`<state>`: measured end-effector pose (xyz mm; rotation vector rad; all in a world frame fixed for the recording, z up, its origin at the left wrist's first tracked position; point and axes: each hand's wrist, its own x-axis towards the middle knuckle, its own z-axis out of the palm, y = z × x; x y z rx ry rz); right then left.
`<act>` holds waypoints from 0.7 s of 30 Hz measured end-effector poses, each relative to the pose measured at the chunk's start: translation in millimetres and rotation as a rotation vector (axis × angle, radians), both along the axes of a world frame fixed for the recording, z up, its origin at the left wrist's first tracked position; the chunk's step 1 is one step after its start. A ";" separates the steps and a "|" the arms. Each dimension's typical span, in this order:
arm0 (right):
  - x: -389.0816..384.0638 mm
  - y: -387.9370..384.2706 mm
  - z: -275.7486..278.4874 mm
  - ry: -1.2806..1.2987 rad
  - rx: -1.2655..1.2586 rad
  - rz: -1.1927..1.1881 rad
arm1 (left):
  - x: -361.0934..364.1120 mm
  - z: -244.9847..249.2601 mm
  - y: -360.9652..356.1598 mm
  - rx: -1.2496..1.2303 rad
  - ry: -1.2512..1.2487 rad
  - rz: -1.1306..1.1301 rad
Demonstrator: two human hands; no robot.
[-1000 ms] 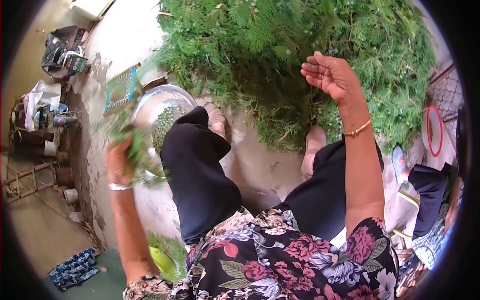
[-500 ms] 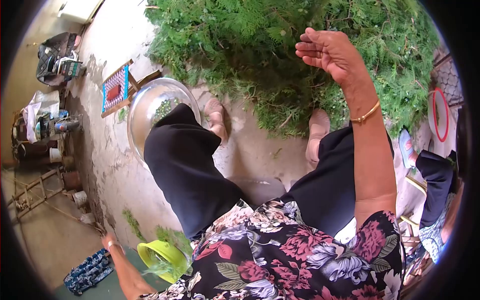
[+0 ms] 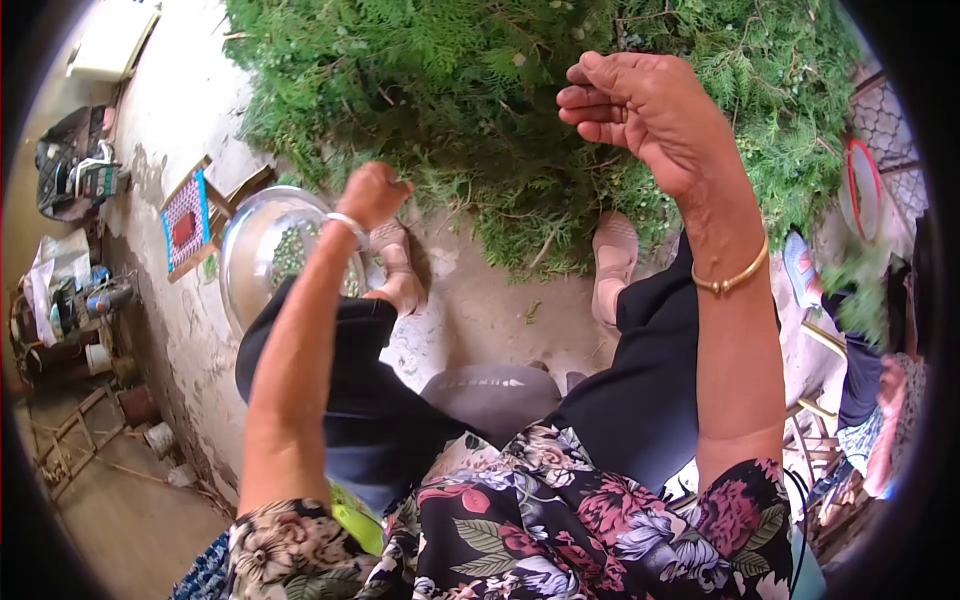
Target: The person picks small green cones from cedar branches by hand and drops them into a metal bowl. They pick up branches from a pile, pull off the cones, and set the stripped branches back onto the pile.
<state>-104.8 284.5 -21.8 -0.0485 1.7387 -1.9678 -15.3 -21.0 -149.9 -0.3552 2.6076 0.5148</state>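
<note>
My left hand (image 3: 375,196) is raised near the front edge of the pile of green conifer branches (image 3: 480,90), beside the rim of a steel basin (image 3: 232,262). Its fingers are curled in, and anything inside them is hidden. Small green cones (image 3: 290,248) lie in the basin. My right hand (image 3: 650,115) hovers over the right part of the branches, its fingers half bent and apart from the thumb, with nothing visible between them.
Behind my left arm is a lime-green tub (image 3: 357,518), mostly covered. A small woven stool (image 3: 185,225) stands left of the basin. At the right sits another person (image 3: 865,400) by a blurred green sprig (image 3: 862,290). A red-rimmed round object (image 3: 862,190) leans behind.
My left hand has swung from beside the lime-green tub up to the branches. My right hand has shifted slightly left. A blurred sprig now shows by the person at the right.
</note>
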 end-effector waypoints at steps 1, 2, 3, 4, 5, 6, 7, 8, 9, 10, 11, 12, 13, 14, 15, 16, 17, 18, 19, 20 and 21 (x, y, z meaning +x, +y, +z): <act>0.9 -0.5 2.9 -0.013 -0.014 0.005 | -7.2 -43.7 3.1 -0.085 -0.034 -0.019; 0.5 -0.2 5.0 -0.026 -0.024 0.011 | 1.1 -122.5 -13.7 -0.170 0.027 -0.098; 0.4 -0.3 4.9 -0.028 -0.008 -0.002 | 8.5 -181.1 -26.2 -0.254 0.086 -0.175; -0.1 -0.8 4.3 -0.031 -0.014 0.007 | 20.1 -187.1 -13.9 -0.259 0.203 -0.130; -0.2 -1.8 4.1 -0.037 -0.022 0.023 | 37.8 -187.5 0.9 -0.265 0.315 -0.077; -0.4 -2.7 6.4 -0.035 0.004 0.026 | 39.3 -183.2 15.7 -0.254 0.312 -0.080; -3.0 -1.8 4.7 -0.036 0.013 0.021 | 35.8 -173.6 33.1 0.205 0.028 0.423; -4.9 -1.0 3.5 -0.036 0.032 0.055 | 31.3 -166.4 45.5 0.666 -0.277 0.913; -5.9 -0.7 3.1 -0.035 0.049 0.091 | 27.9 -163.9 51.0 0.674 -0.280 0.912; -3.6 -2.9 3.5 -0.030 0.055 0.093 | 25.9 -161.5 53.4 0.810 -0.241 0.950; -2.0 -6.0 3.8 -0.042 0.045 0.051 | 21.5 -151.6 56.7 0.942 -0.197 0.988; -0.9 -8.2 4.5 -0.049 0.030 0.010 | 14.7 -139.7 59.7 0.996 -0.136 1.037; -1.2 -7.8 3.9 -0.036 0.023 0.014 | 8.3 -116.4 64.4 0.996 -0.120 1.035; -2.1 -6.4 2.3 -0.038 0.054 0.051 | 2.9 -87.7 69.6 1.006 -0.013 0.954; -2.4 -6.5 1.4 -0.037 0.085 0.087 | -1.5 -57.8 74.9 1.012 0.096 0.870; -0.7 -9.2 1.6 -0.016 0.134 0.071 | -3.9 -28.1 80.5 1.004 0.160 0.822; -0.3 -10.6 -0.5 0.013 0.121 0.075 | -4.3 -8.5 82.7 1.004 0.192 0.811; -0.6 -11.5 -4.2 0.018 0.199 0.114 | -3.0 8.5 83.9 1.047 0.270 0.769; -0.5 -13.7 -7.2 0.024 0.278 0.151 | -0.8 26.5 85.8 1.089 0.347 0.724; 2.0 -16.6 -8.9 0.052 0.267 0.153 | 2.0 48.4 89.8 1.087 0.378 0.712; 6.2 -19.5 -10.4 -0.056 0.210 0.113 | 6.2 71.4 95.3 0.999 0.468 0.617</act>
